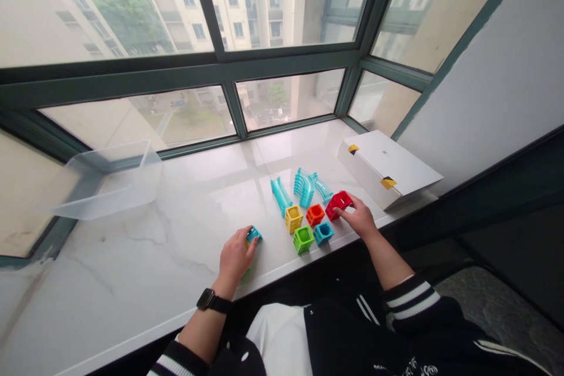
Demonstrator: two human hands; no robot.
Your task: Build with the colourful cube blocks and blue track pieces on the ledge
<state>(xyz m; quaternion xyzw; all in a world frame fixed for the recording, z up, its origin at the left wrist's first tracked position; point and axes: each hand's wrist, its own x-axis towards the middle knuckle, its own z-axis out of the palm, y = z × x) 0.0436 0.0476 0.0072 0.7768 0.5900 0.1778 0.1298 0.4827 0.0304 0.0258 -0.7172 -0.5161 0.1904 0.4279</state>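
My left hand [234, 254] is closed around a blue toy block [254, 234] on the white ledge. Bits of yellow and green show beside that palm, mostly hidden by the hand. Between thumb and fingers, my right hand [361, 218] grips a red block [338, 205]. Left of it sit an orange-red block [315, 215], a yellow block [294, 219], a green block [304, 239] and another blue block [324, 233], all hollow cubes. Behind them lie clear blue track pieces: a straight one [281, 196], a curved one [304, 188] and another [323, 187].
A clear plastic bin [110, 182] stands on the left of the marble-look ledge [176, 252]. At the right, against the wall, is a white box [388, 165] with yellow-and-black tabs. Green-framed windows [291, 59] border the ledge's far side.
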